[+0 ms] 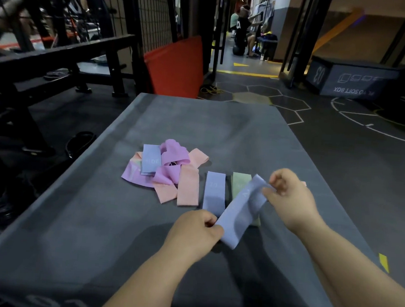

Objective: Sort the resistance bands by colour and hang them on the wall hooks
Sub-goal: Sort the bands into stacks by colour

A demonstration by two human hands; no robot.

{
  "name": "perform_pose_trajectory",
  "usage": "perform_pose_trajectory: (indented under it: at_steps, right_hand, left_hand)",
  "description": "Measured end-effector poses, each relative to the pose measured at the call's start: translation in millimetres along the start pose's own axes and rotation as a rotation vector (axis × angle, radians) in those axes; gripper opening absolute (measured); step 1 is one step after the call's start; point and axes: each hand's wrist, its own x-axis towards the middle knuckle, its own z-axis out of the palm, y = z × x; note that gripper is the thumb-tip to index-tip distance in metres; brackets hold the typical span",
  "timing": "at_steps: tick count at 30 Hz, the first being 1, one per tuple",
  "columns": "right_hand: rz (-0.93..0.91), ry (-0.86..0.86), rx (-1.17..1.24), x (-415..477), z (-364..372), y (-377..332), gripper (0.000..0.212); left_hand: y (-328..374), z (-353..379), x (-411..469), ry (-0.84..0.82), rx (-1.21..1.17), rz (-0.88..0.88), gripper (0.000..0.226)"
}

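The person is at the sorting stage, and no band has been hung yet. The left hand pinches the near end of a pale blue band between thumb and curled fingers. The right hand pinches its far end, so the band is held out flat on a slant just above the grey padded box. Beyond it, a second blue band lies flat on the box. A green band lies just beside that one, partly covered by the held band. To the left, two peach bands lie close to the flat blue one. Further left sits a loose heap of pink and peach bands with one more blue band among them, all unsorted. From this layout, the held band seems to belong with the flat blue one. The next move probably calls for lowering it onto or beside that band and letting go with both hands without dragging the green band out of place. After that, the blue band in the heap would need to be picked out. No wall hooks can be seen in this view, so hanging looks some way off.
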Motion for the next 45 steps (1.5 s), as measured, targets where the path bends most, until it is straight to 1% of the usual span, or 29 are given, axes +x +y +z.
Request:
perform_pose_trajectory:
  at_steps: [1,4,5,7,11,13,16,21,25,29,33,39,45]
  right_hand:
    - [-0.017,-0.011,-0.007,10,5,-7,0.01]
    - [-0.06,-0.076,-0.096,46,27,-17,0.02]
    - [-0.062,-0.103,-0.141,56,35,-19,0.018]
    - [-0.072,-0.136,-0.157,73,51,-22,0.014]
    - [-0.093,-0.205,-0.18,90,71,-26,0.025]
    - [-0.092,-0.247,-0.199,98,77,-26,0.025]
    - [-0.095,-0.298,-0.262,108,84,-23,0.022]
    - [-0.102,-0.357,-0.362,116,94,-19,0.014]
    - [-0.089,-0.386,-0.45,118,102,-16,0.015]
    - [-0.115,-0.403,-0.538,117,107,-13,0.017]
    - [-0.146,-0.373,-0.592,117,106,-11,0.014]
    - [-0.203,-0.342,-0.642,114,107,-9,0.018]
    - [-0.21,-0.406,-0.606,116,110,-6,0.019]
  left_hand:
    - [-2,-2,3,0.017,-0.023,-0.005,0.012]
    - [-6,-9,11,0.049,-0.112,-0.031,0.007]
    - [-7,-11,14,0.062,-0.145,-0.042,0.007]
    - [-9,-14,20,0.091,-0.201,-0.066,0.01]
    - [-11,-17,30,0.137,-0.229,-0.097,0.016]
    - [-11,-16,35,0.157,-0.205,-0.099,0.019]
    - [-10,-13,41,0.172,-0.106,-0.103,0.021]
    - [-12,-14,47,0.142,0.012,-0.125,0.017]
    - [-13,-10,50,0.123,0.071,-0.119,0.019]
    - [-15,-8,51,0.1,0.122,-0.1,0.019]
    - [-16,-8,51,0.095,0.138,-0.089,0.021]
    - [-18,-6,50,0.069,0.131,-0.092,0.028]
    - [-19,-4,49,0.093,0.108,-0.042,0.043]
